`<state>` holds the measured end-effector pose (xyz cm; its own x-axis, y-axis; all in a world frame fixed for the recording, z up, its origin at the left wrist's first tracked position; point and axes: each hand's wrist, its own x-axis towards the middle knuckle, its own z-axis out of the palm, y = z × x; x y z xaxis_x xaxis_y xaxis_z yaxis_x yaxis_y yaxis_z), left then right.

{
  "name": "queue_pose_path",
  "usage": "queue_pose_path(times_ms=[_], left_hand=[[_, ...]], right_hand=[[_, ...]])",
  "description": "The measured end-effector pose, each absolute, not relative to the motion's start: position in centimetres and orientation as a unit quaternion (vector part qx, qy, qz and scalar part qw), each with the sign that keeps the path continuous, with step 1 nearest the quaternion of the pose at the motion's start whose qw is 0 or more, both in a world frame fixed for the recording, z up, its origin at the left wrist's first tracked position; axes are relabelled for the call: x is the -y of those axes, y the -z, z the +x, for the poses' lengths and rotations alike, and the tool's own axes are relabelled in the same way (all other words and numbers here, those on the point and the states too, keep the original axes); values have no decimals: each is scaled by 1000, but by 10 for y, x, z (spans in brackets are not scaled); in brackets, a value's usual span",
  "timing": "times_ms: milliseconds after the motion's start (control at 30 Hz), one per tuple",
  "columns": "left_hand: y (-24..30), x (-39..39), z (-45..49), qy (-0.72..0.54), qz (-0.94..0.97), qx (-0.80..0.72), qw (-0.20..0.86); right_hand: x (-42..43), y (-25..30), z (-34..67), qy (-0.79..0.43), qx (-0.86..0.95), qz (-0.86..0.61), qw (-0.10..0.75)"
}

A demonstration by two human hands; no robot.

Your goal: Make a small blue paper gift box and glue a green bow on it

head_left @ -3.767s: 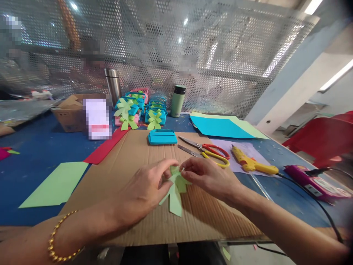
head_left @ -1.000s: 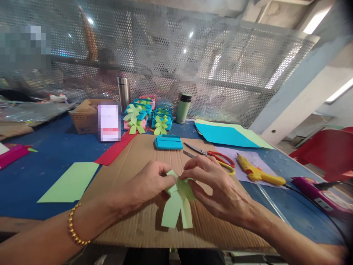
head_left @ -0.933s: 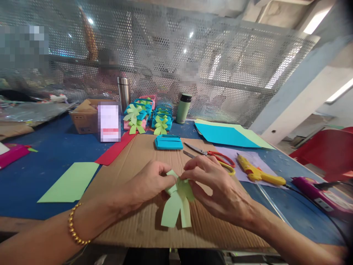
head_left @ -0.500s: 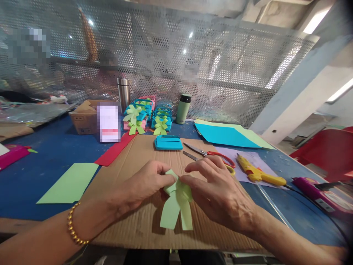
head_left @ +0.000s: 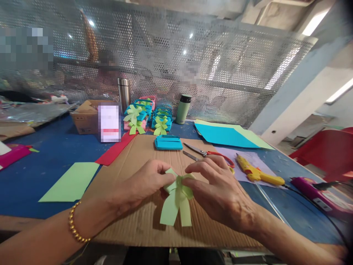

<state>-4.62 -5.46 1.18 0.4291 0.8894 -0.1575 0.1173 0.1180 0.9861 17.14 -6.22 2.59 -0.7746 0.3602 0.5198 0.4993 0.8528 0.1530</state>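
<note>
A light green paper bow with two hanging tails is held between my hands, over a sheet of brown cardboard. My left hand pinches the bow's left loop between thumb and fingers. On the other side, my right hand has its thumb and fingers closed on the right loop near the centre; the exact grip is partly hidden. Beyond the hands lies a folded blue paper box. Scissors with red handles rest just past my right hand, which covers part of them.
On the right are a yellow glue gun with a cord, a purple power strip and blue paper sheets. Green paper and red paper lie left. Behind stand bow-trimmed baskets, a green flask and a carton.
The bow's tails have risen slightly, and more of its centre shows between my thumbs. My right thumb has shifted a little to the right. Both hands keep hold of the bow.
</note>
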Motion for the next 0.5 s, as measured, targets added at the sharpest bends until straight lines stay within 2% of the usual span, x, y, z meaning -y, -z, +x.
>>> queue_pose_path(times_ms=[233, 500], left_hand=[[-10, 53, -45, -320, 589, -428, 606], [-15, 56, -45, -315, 610, -418, 594]], right_hand=[[61, -27, 169, 155, 935, -234, 219], [64, -30, 170, 137, 934, -230, 238]])
